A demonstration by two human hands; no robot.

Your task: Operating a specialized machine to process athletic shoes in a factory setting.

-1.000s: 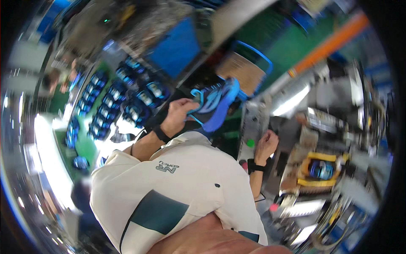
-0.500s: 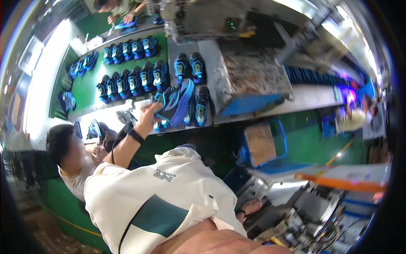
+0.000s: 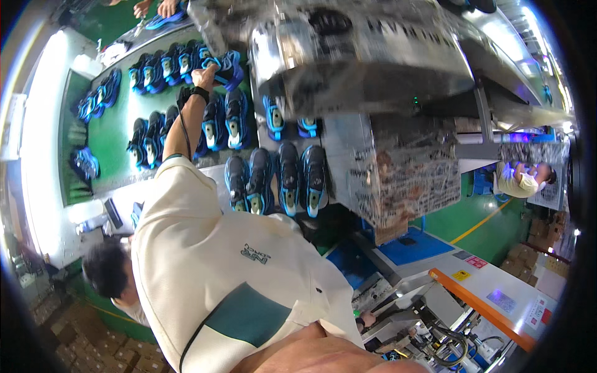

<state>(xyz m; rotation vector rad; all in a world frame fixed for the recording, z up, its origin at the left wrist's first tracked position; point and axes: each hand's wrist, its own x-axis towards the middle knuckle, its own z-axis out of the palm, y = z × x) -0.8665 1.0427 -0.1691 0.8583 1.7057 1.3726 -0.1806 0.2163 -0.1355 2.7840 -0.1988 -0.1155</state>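
Note:
My left arm stretches across the bench to the far row of sports shoes. My left hand (image 3: 204, 76) is closed on a black and blue sports shoe (image 3: 230, 69) at the right end of that row. The hand's fingers are partly hidden behind the shoe. Closer to me, four black shoes with light blue edges (image 3: 288, 179) stand side by side at the bench's near edge. Low on the right, my right hand (image 3: 368, 319) is beside a machine (image 3: 435, 329); its fingers are too small and covered to read.
More shoe rows (image 3: 149, 140) stand on the green bench top (image 3: 118, 137). A plastic-wrapped metal machine (image 3: 360, 68) overhangs the bench and hides some shoes. A co-worker's head (image 3: 106, 267) is close on my left. Another person's hands (image 3: 166, 7) work beyond the bench. An orange bar (image 3: 479, 304) edges the right-hand machine.
My left hand has gone from a shoe at the near edge up to the far row, the arm straightening. The view has shifted, and the overhanging machine now fills more of it.

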